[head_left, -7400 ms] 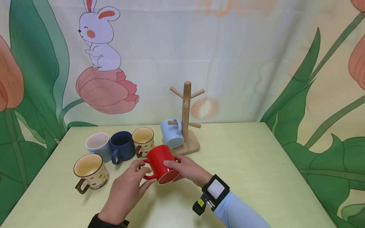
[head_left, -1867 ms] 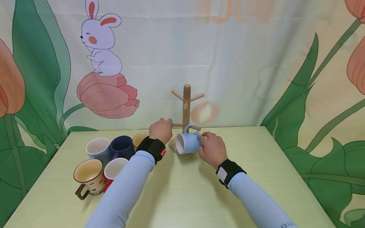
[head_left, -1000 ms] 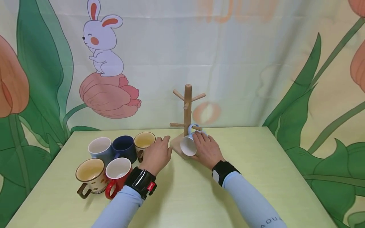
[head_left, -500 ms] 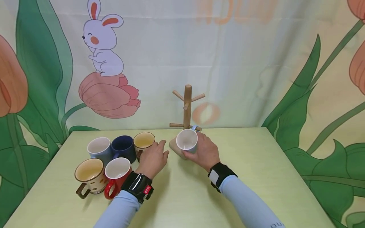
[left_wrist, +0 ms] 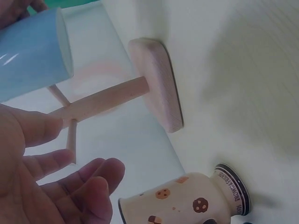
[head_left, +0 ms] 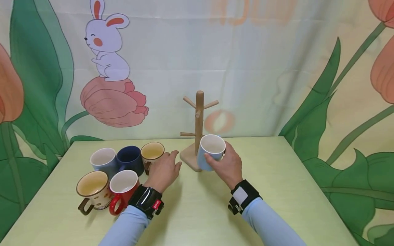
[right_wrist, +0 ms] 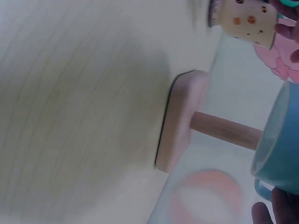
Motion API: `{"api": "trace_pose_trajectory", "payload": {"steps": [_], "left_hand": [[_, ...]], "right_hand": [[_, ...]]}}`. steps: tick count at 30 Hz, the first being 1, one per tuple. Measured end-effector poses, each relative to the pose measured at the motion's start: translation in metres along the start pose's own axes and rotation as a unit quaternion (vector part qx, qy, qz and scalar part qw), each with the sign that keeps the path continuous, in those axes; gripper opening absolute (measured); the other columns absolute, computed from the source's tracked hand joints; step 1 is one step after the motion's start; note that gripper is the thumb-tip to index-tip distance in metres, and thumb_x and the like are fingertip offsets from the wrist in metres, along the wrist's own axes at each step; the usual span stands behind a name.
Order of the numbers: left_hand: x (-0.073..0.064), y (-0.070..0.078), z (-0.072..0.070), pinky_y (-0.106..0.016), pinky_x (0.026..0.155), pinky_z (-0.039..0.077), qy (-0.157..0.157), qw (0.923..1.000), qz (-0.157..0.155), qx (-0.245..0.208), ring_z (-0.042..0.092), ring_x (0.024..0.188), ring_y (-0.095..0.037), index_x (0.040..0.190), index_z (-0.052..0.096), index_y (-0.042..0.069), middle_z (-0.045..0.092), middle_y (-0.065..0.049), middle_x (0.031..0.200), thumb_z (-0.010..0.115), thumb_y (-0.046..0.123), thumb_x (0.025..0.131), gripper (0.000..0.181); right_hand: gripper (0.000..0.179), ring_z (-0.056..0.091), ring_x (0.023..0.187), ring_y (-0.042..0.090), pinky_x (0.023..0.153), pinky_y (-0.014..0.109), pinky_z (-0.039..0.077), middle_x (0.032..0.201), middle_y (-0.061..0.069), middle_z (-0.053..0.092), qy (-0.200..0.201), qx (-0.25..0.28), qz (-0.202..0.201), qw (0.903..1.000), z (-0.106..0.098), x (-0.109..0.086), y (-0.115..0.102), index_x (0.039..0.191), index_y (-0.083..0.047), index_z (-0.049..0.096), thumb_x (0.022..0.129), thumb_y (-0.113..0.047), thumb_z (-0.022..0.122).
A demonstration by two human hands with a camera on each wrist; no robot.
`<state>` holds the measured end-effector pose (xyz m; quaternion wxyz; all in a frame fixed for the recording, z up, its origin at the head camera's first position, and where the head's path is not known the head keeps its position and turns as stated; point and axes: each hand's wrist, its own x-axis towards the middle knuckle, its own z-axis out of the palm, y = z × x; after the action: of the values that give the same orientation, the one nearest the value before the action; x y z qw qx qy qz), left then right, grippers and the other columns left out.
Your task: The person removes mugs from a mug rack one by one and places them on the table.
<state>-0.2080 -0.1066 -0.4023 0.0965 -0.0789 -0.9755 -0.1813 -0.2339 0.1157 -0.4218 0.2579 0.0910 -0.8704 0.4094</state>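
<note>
My right hand [head_left: 227,165] grips a light blue mug [head_left: 204,160], white inside, and holds it upright just in front of the wooden mug tree [head_left: 199,119]. Part of the mug's handle [right_wrist: 263,190] shows in the right wrist view, next to my fingers. My left hand [head_left: 163,172] holds nothing, its fingers loosely bent, in front of a cream mug with brown spots [head_left: 152,152] that it partly covers. In the left wrist view the mug tree's base [left_wrist: 159,86] stands beyond that hand. No mug hangs on the pegs in view.
Left of my left hand stand a red mug [head_left: 130,191], a second spotted cream mug [head_left: 99,198], a dark blue mug [head_left: 130,160] and a blue mug with white inside [head_left: 108,167], close together on the pale table [head_left: 277,191]. A printed curtain [head_left: 252,78] hangs behind.
The red mug, earlier between both hands, now stands in the left group. My right hand has lifted the light blue mug off the lower peg and turned it upright. The left hand has drawn back.
</note>
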Motion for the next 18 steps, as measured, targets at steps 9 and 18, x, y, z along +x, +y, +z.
{"api": "trace_pose_trajectory", "payload": {"steps": [9,18], "left_hand": [[0.001,0.007,-0.003,-0.056,0.083,0.052,-0.036,0.9975,0.037,-0.049,0.065,0.103,-0.034,0.139,0.054,0.009,0.062,-0.018,0.123,0.063,0.03,0.099,0.047],[-0.001,0.008,-0.005,-0.05,0.099,0.046,-0.102,0.9731,0.117,-0.17,0.059,0.121,-0.03,0.143,0.051,0.012,0.057,-0.01,0.138,0.059,0.017,0.101,0.043]], "right_hand": [[0.057,0.064,0.104,0.027,0.084,0.045,0.054,0.115,0.013,0.067,-0.145,0.11,0.09,0.9791,-0.013,-0.008,0.0,0.129,-0.003,0.058,0.087,-0.038,0.073],[0.056,0.058,0.11,0.025,0.1,0.047,0.044,0.123,0.017,0.061,-0.338,0.254,0.113,0.8992,-0.019,-0.009,0.002,0.135,0.005,0.052,0.093,-0.033,0.057]]}}
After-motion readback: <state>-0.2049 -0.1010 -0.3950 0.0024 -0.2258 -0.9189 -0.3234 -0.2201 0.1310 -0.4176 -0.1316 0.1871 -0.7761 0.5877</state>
